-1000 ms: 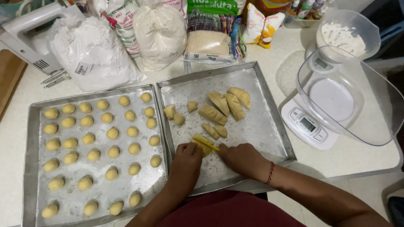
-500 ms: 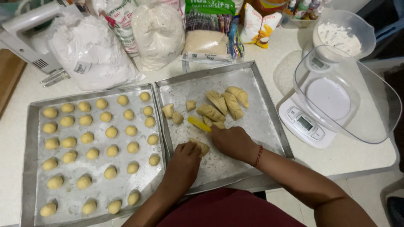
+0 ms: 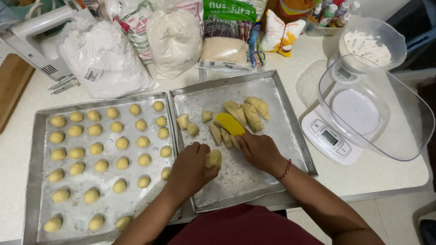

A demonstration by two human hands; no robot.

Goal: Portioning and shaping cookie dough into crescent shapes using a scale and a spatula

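Nearest the camera, a dark red shirt and two bare forearms reaching out over a pale countertop.

Left hand, fingers curled together around a small lump of dough, pinched at the fingertips above the right-hand metal tray, apparently for shaping.

Right hand, a red thread bracelet at the wrist, fingers pressed together on a yellow plastic scraper, blade laid against the cut dough strips in the middle of that tray, apparently for portioning. A few loose dough pieces just left of the strips, on a floured tray floor.

Touching on the left, a second metal tray, filled with neat rows of small dough balls, kept apart from one another.

To the right, a white kitchen scale under a tilted clear plastic bowl.

Farthest back, clear bags of flour, further bagged ingredients, a clear bowl holding white powder, a white hand mixer at far left, and the edge of a wooden board.
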